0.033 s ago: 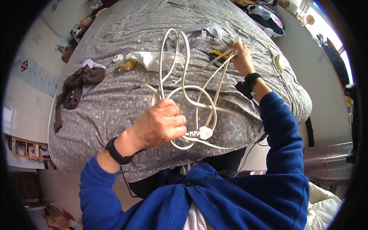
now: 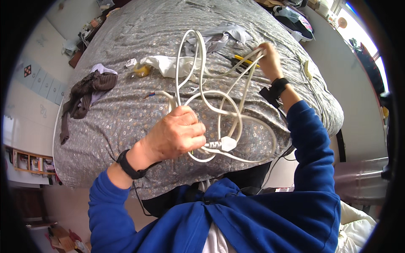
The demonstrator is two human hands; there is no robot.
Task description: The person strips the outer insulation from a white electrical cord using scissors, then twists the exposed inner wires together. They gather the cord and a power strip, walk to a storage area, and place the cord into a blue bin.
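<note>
My left hand is closed round a bundle of white electrical cable, whose loops rise and spread above the bed. A white plug hangs from the bundle just right of my left fingers. To the left of the loops, a stripped cable end shows small coloured wires. Farther off on the right, my right hand is closed on strands of the same cable; its fingertips are partly hidden. Beside it lies a yellow-and-black handled tool, partly behind the cable.
A flowered grey bedspread lies under everything. On it are brown clothing at the left, a white cloth, a roll of yellowish tape and grey fabric. At the right, a pale yellow block lies with a cord.
My right hand has turned and shifted slightly right; the white piece seen at its fingertips is now out of sight. The plug and lower loops have swung a little right. My left hand stays put.
</note>
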